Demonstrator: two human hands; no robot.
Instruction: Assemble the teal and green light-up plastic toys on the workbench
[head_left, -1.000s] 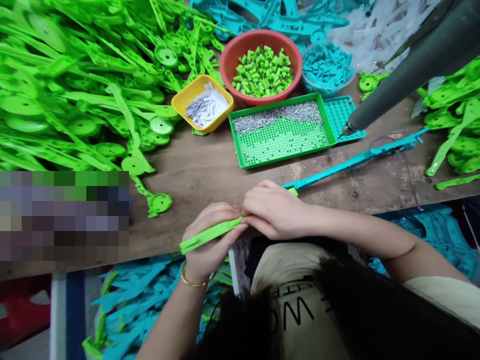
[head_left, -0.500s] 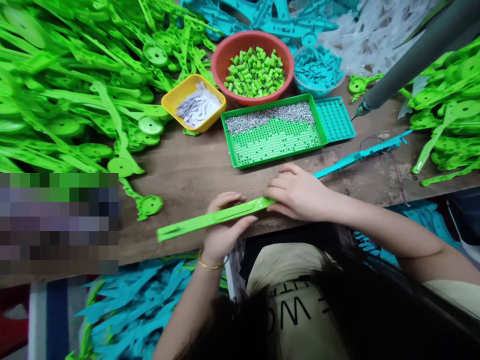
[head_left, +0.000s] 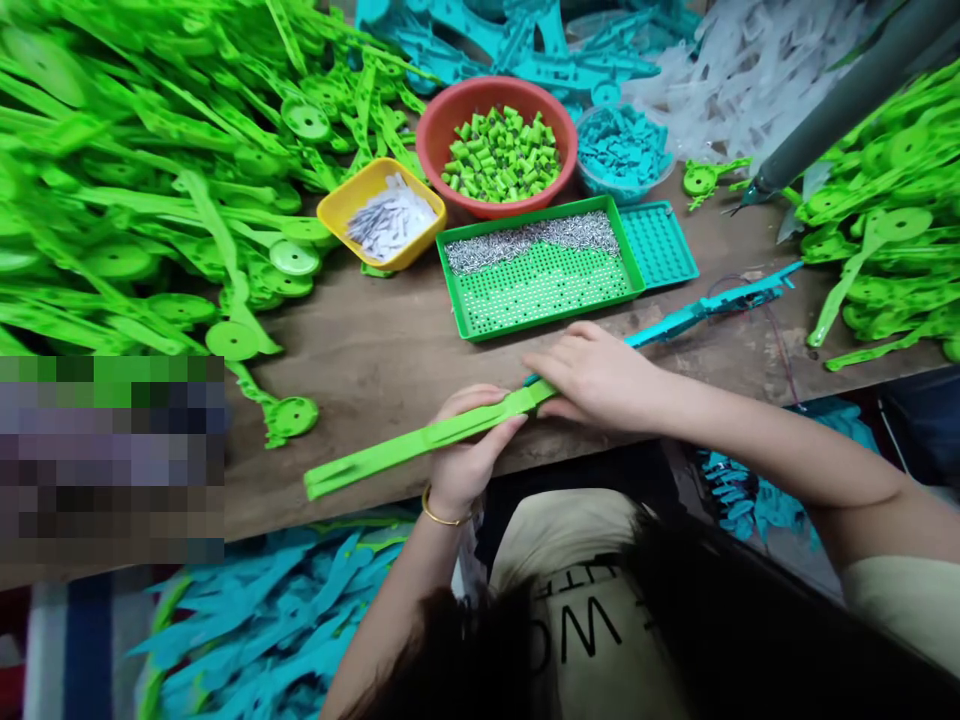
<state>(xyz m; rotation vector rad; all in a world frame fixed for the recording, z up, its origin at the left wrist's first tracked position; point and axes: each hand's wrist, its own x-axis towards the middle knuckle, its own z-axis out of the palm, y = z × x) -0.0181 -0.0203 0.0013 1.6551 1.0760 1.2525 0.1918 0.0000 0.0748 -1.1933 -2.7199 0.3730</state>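
A long green plastic part [head_left: 405, 450] lies slantwise across both hands, its free end out to the left. My left hand [head_left: 469, 450] holds it around the middle, thumb on the near side and fingers on the far side. My right hand [head_left: 604, 380] is closed around its right end, and the fingers hide that end. A sliver of teal shows at the right fingertips. Beyond the right hand, a long blue plastic part [head_left: 694, 312] with thin wires stretches to the right. Whether it joins the green part under the hand, I cannot tell.
Ahead stand a green tray [head_left: 544, 300] of small metal screws, a teal tray [head_left: 660, 245], a yellow bowl [head_left: 431, 235], a red bowl [head_left: 427, 150] of green pieces and a tub [head_left: 630, 150] of teal pieces. A screwdriver [head_left: 817, 130] hangs at the right. Green parts [head_left: 150, 200] heap at the left.
My left hand has slid a little to the right along the green part, closer to my right hand. Some teal has come into sight at the right fingertips. The whole view has shifted slightly.
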